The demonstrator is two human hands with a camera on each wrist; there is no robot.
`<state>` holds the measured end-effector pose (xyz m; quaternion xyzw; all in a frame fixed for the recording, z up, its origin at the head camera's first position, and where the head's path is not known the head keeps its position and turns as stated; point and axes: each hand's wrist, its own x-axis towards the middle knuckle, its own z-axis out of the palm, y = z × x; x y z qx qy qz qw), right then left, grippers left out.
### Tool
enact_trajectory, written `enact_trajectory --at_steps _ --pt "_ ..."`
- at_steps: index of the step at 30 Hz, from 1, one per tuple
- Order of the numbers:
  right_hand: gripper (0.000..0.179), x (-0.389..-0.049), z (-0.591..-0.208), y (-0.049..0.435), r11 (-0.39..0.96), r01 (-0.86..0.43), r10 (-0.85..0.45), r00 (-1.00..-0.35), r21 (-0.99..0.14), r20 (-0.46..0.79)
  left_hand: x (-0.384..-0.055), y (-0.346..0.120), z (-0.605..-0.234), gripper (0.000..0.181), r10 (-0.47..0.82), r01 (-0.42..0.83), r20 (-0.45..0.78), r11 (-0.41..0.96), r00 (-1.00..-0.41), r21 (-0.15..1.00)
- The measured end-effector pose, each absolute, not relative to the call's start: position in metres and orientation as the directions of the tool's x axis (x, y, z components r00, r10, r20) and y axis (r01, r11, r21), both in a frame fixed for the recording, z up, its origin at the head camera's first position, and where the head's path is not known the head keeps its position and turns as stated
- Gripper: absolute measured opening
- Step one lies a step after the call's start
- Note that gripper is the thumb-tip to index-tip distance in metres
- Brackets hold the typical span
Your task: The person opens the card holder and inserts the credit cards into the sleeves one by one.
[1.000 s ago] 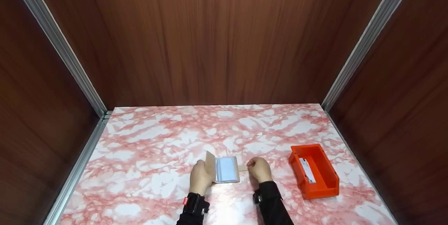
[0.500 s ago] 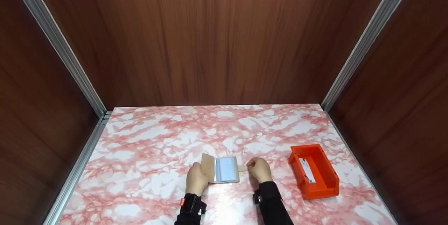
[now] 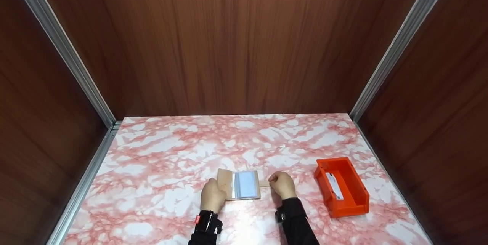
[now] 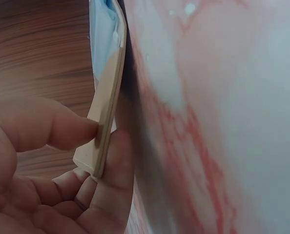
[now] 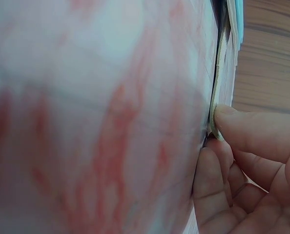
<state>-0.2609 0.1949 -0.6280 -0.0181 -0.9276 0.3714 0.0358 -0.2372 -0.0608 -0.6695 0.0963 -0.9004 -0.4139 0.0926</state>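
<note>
A small beige card holder point(image 3: 259, 188) lies open on the table in the head view, its pale blue clear sleeves point(image 3: 247, 184) facing up. My left hand point(image 3: 212, 195) pinches the left cover point(image 3: 225, 180) by its outer edge. Thumb and fingers grip that cover point(image 4: 108, 87) from both faces in the left wrist view, and it tilts up slightly from the table. On the other side my right hand point(image 3: 283, 184) pinches the end of the narrow strap point(image 3: 264, 183). In the right wrist view, thumb and forefinger hold the strap point(image 5: 218, 83) close to the tabletop.
An orange bin point(image 3: 360, 210) stands on the table to the right of my right hand. A white slip with print point(image 3: 334, 186) leans inside it along the left wall. Brown wood-grain panels point(image 3: 244, 47) enclose the red-and-white marbled table point(image 3: 171, 153) at the back and sides.
My left hand has moved left and down, swinging the cover from nearly upright to almost flat. A white strip now shows beside the sleeves. The right hand stays in place on the strap.
</note>
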Motion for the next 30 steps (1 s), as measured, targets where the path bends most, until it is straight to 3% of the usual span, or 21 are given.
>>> enact_trajectory --at_steps 21,30 --pt "0.006 -0.261 -0.63 0.196 0.733 -0.021 0.042 -0.996 -0.68 0.076 -0.233 -0.065 -0.668 0.025 -0.238 -0.108 0.075 0.67 -0.969 0.735" --pt "0.005 -0.262 -0.63 0.196 0.729 -0.012 0.047 -0.997 -0.684 0.068 -0.224 -0.063 -0.635 0.025 -0.219 -0.128 0.033 0.679 -0.975 0.723"
